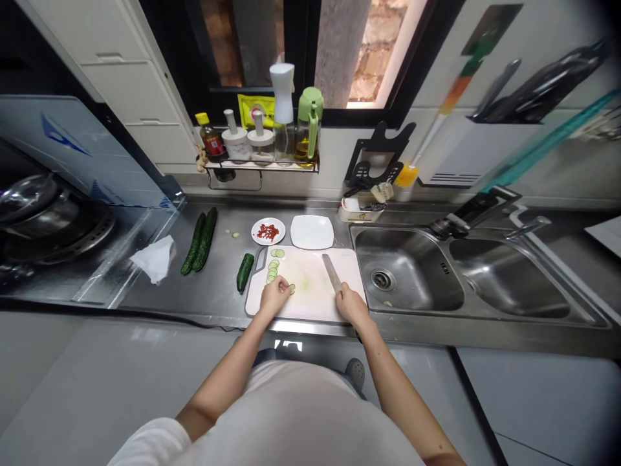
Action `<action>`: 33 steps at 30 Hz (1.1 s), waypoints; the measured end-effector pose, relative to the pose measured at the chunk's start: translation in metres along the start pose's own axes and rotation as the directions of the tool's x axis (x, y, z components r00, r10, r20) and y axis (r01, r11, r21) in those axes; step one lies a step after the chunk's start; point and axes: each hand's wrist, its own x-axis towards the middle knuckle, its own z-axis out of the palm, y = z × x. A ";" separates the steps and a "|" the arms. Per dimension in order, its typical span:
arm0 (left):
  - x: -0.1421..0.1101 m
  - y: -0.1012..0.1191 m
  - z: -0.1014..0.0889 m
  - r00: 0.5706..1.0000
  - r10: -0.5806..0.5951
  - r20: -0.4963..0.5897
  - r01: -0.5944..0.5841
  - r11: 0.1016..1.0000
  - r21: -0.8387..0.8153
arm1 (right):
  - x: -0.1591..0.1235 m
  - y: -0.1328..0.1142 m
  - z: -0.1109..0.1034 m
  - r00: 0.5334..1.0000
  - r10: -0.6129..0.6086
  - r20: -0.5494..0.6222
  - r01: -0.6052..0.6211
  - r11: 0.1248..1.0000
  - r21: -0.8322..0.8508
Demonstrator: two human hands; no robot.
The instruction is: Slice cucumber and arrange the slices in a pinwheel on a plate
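On a pale cutting board [310, 301], my left hand [275, 294] pinches a cucumber slice [292, 289] between its fingertips. Above that hand, several cucumber slices [272, 268] overlap in a row along the board's left side. My right hand [350, 303] is wrapped round the handle of a kitchen knife [332, 272], whose blade points away from me over the right half of the board. A cut piece of cucumber [245, 272] lies on the counter beside the board's left edge.
Behind the board stand a small plate [255, 232] of chopped red pieces and a white square plate [312, 232]. Two whole cucumbers [200, 243] and a white cloth [154, 259] lie left. A double sink [412, 272] is at right. Bottles fill a wall rack [264, 167].
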 end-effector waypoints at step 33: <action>0.046 -0.011 -0.030 0.990 0.011 -0.143 0.032 0.954 0.298 | 0.002 -0.003 0.000 1.000 0.005 0.015 -0.005 1.000 -0.009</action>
